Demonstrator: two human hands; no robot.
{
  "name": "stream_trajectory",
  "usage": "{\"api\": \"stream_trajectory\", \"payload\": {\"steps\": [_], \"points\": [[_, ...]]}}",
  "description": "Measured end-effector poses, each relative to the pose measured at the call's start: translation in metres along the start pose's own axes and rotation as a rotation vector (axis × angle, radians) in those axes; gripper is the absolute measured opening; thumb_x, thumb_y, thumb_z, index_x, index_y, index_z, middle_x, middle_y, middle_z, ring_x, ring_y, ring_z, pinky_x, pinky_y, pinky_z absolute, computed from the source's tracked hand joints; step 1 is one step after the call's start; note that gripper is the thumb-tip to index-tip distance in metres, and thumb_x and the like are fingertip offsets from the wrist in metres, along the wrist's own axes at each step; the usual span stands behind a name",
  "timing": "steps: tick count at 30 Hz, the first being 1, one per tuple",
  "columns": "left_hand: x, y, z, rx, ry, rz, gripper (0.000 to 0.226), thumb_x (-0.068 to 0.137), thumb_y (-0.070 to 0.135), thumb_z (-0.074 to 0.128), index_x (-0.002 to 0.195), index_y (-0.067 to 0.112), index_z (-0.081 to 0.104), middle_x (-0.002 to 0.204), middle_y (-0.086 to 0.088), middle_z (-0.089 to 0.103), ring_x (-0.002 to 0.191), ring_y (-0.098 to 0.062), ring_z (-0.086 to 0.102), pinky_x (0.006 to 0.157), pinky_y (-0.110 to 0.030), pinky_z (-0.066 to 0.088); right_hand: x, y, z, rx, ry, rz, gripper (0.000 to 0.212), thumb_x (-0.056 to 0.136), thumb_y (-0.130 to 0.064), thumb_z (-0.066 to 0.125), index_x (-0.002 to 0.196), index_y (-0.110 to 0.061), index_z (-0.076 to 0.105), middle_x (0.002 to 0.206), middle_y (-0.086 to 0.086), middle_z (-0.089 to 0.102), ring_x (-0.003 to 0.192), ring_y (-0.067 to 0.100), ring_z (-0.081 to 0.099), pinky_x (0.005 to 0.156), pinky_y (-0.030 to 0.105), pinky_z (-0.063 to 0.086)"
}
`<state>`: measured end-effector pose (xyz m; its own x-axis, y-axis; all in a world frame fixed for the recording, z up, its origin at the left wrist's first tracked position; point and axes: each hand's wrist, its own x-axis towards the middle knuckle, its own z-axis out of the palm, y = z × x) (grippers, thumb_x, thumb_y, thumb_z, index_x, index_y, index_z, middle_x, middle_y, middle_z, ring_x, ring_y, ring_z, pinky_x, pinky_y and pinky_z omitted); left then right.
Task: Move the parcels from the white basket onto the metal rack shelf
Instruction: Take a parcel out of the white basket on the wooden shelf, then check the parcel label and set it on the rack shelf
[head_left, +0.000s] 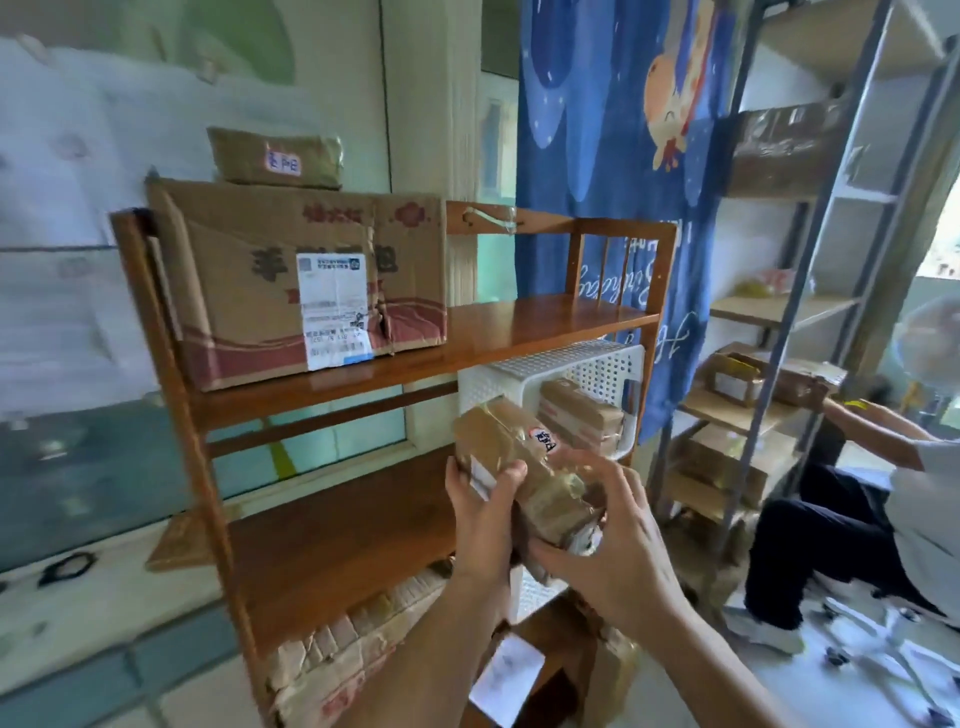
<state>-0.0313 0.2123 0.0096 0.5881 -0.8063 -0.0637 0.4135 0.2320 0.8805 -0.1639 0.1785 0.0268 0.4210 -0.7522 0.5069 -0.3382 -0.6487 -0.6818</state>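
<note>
**Parcel out of the basket, carry to the rack comes next**

I have one taped brown parcel (524, 478) held in both hands. My left hand (480, 519) grasps its near left side with the thumb over the top face; my right hand (618, 540) cups the lower right end, fingers spread around it. The parcel is in the air, tilted, just in front of the white basket (587, 364), which sits on the wooden shelf unit (519, 322) under its upper board. At least one more brown parcel (579, 415) lies inside the basket.

I judge this as the lift-out step done and the transfer pending. The metal rack (810, 312) stands to my right, well apart, with boxes on several shelves. The next move calls for a turn right, a free patch of shelf, and a firm two-handed hold, since the tape looks slick.
</note>
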Motion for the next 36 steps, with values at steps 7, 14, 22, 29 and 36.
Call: {"api": "stream_trajectory", "payload": {"steps": [7,14,22,29,36], "points": [[-0.084,0.063,-0.08,-0.125,0.16,0.22,0.083,0.066,0.062,0.077,0.136,0.067,0.035,0.137,-0.002,0.062,0.121,-0.036,0.063,0.098,-0.065,0.05,-0.042,-0.079,0.037,0.199,-0.196,-0.114,0.105,0.058,-0.031,0.093,0.142,-0.033,0.031,0.122,-0.016,0.056,0.109,0.011,0.063,0.086,0.032,0.057],[-0.177,0.099,-0.154,-0.038,0.324,0.425,0.057,0.087,0.04,0.069,0.139,0.025,0.051,0.132,-0.008,0.069,0.116,-0.03,0.068,0.095,-0.048,0.057,-0.092,-0.158,0.054,0.588,-0.455,-0.197,0.1,0.06,-0.043,0.088,0.144,-0.036,0.034,0.125,-0.021,0.062,0.113,0.002,0.064,0.09,0.027,0.054],[-0.268,0.149,-0.213,0.413,0.314,0.59,0.047,0.09,0.033,0.068,0.135,0.028,0.055,0.12,0.003,0.075,0.107,-0.017,0.074,0.085,-0.034,0.061,-0.12,-0.248,0.071,0.675,-0.615,-0.115,0.085,0.053,-0.073,0.079,0.125,-0.045,0.043,0.112,-0.013,0.072,0.1,0.009,0.072,0.088,0.041,0.06],[-0.332,0.182,-0.291,0.204,0.115,0.352,0.068,0.086,0.039,0.07,0.147,0.034,0.043,0.137,-0.001,0.066,0.129,-0.029,0.06,0.107,-0.065,0.041,-0.157,-0.314,0.101,0.989,-0.522,0.001,0.046,0.083,-0.04,0.072,0.12,-0.044,0.046,0.113,0.003,0.073,0.094,0.017,0.075,0.087,0.044,0.059],[-0.373,0.215,-0.351,0.064,0.252,0.523,0.073,0.074,0.029,0.081,0.139,0.018,0.05,0.112,-0.008,0.076,0.096,-0.026,0.071,0.081,-0.04,0.056,-0.178,-0.368,0.134,0.989,-0.555,-0.03,0.076,0.071,-0.036,0.077,0.137,-0.049,0.043,0.112,0.009,0.072,0.103,0.023,0.071,0.092,0.044,0.054]]}}
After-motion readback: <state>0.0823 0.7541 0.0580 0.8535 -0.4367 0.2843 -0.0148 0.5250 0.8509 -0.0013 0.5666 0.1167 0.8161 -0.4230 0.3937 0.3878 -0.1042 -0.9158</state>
